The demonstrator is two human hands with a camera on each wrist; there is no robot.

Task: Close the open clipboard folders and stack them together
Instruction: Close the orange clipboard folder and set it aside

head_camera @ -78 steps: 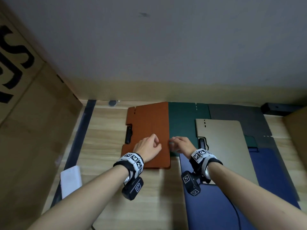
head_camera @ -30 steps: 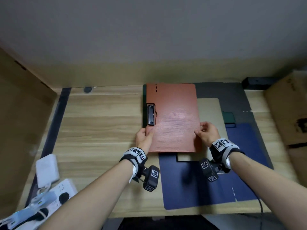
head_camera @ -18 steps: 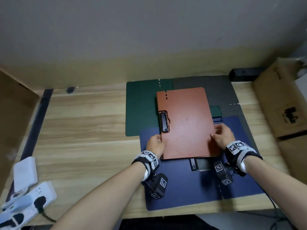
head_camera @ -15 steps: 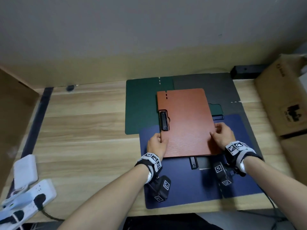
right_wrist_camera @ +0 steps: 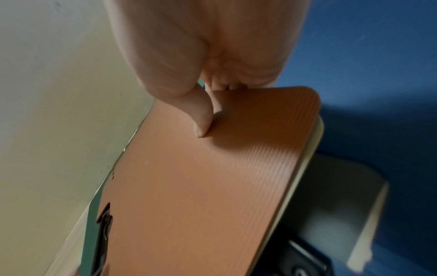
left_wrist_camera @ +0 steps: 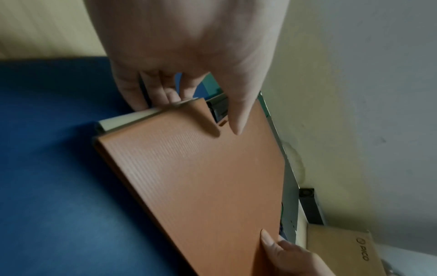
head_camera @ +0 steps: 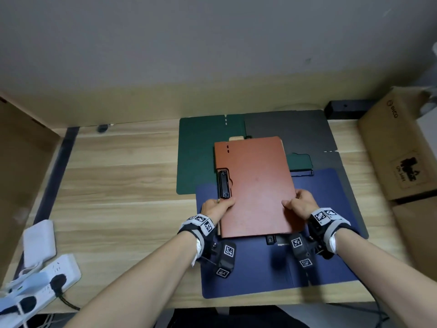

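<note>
Orange folder (head_camera: 256, 185): closed, lying on top of a beige folder (left_wrist_camera: 123, 119) whose pale edge shows along its left side and far corner; the pair sits over the blue folder and overlaps the green and grey ones behind.
Clip (head_camera: 223, 184): black metal, set in a notch on the orange folder's left edge, just beyond the left thumb.
Left hand (head_camera: 216, 208): grips the left edge of the orange and beige pair near the near corner; the thumb lies flat on the orange cover, and the fingers (left_wrist_camera: 151, 93) curl down past the edge beside the beige folder.
Right hand (head_camera: 301, 204): grips the right edge of the same pair; the thumb (right_wrist_camera: 203, 119) presses on the orange cover just inside the rounded corner, and the fingers are tucked under the edge, mostly hidden.
Contact: both thumbs are on top, the fingers at or below the edges; the folder spans the gap between the two hands.
Blue folder (head_camera: 260, 275): open flat, nearest the person, under both wrists.
Green folder (head_camera: 196, 157): open flat, to the left and behind the orange one.
Grey folder (head_camera: 288, 129): open flat at the far right, by the wall.
Table (head_camera: 118, 174): light wood.
Cardboard box (head_camera: 397, 147): on the right edge of the table.
Power strip (head_camera: 40, 282): white, at the near left corner, with a black plug in it.
</note>
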